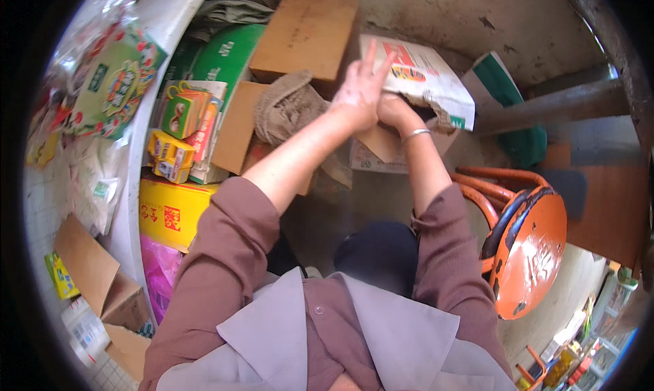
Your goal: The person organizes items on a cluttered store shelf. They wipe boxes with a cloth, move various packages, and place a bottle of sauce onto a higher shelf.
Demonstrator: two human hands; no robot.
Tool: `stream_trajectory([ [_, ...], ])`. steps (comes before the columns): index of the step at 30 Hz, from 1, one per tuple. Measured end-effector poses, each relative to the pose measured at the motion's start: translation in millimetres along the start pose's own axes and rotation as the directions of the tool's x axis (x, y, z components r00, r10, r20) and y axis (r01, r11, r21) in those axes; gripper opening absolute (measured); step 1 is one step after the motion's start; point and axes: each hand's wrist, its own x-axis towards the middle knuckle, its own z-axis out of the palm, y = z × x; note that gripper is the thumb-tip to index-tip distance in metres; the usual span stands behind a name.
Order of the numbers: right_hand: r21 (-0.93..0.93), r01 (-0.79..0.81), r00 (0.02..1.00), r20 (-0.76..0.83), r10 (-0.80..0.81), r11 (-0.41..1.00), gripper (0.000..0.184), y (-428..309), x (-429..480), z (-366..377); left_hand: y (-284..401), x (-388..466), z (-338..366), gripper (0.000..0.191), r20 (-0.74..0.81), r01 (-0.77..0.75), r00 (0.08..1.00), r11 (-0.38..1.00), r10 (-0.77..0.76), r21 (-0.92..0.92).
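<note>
A white cardboard carton with printing and a torn front edge lies tilted ahead of me. My left hand is at its left end, fingers spread and fingertips over the printed panel. Beside it, my right hand, with a bracelet on the wrist, is at the torn opening. Its fingers are hidden, so what it holds cannot be told. Brown cardboard flaps show under the right hand. Left of my hands sits a rolled brown woven cloth, and behind it stands a closed brown carton.
An orange metal stool with chipped paint lies tipped at the right. Small booklets, yellow packets and a yellow box are stacked at the left. A metal bar crosses the upper right.
</note>
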Motion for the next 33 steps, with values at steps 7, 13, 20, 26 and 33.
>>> stream_trajectory([
  [7, 0.007, -0.071, 0.970, -0.232, 0.070, 0.997, 0.040, -0.4, 14.3, 24.4, -6.4, -17.9, 5.8, 0.107, -0.051, -0.040, 0.998, 0.999, 0.040, 0.016],
  [13, 0.074, -0.096, 0.958, -0.263, 0.112, 0.993, 0.038, 2.8, 5.6, 31.3, -11.4, -30.4, 11.0, 0.105, -0.067, -0.055, 0.997, 0.995, 0.050, -0.078],
  [20, 0.177, -0.063, 0.953, -0.281, 0.111, 0.982, 0.036, 7.3, 23.0, 15.7, -18.2, -20.4, 15.1, 0.089, -0.098, -0.078, 0.992, 0.996, 0.074, -0.040],
  [26, 0.430, 0.019, 0.977, -0.200, 0.075, 0.903, 0.034, 20.2, 42.1, -16.1, -18.7, 19.0, 12.6, 0.076, -0.131, 0.035, 0.991, 0.999, -0.031, 0.029],
  [33, 0.418, 0.102, 0.962, -0.273, 0.017, 0.903, 0.027, 23.3, -18.3, 1.0, -24.5, 68.3, -11.7, 0.051, -0.130, 0.181, 0.970, 0.970, -0.204, -0.164],
])
